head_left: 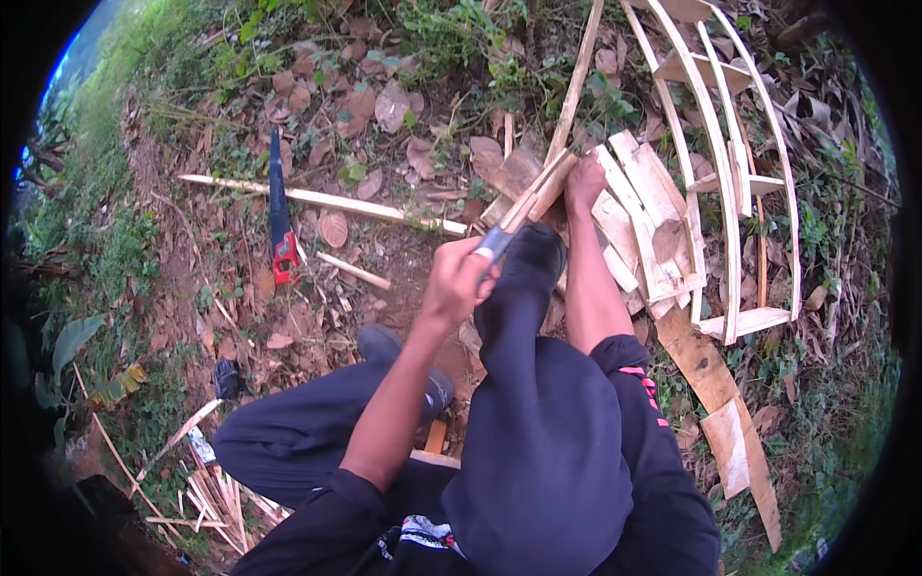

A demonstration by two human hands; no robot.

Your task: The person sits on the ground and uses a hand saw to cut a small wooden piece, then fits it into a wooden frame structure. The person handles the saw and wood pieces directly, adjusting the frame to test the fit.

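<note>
My left hand [459,278] is closed around the blue-grey grip of a hand tool [499,235] whose far end reaches up to a narrow wooden slat [576,86]. Whether that far end is a blade or a shaft I cannot tell. My right hand [584,180] presses down on the lower end of that slat, where it meets a pile of short pale boards [634,192]. My dark shoe [533,254] rests on the pile between the two hands. I am crouched over bare earth and dry leaves.
A slatted wooden frame [730,192] lies on the right next to the boards. A hand saw with a red handle [279,216] and a long thin stick [317,202] lie on the left. Offcut planks [730,432] are at the lower right, splinters [206,494] at the lower left.
</note>
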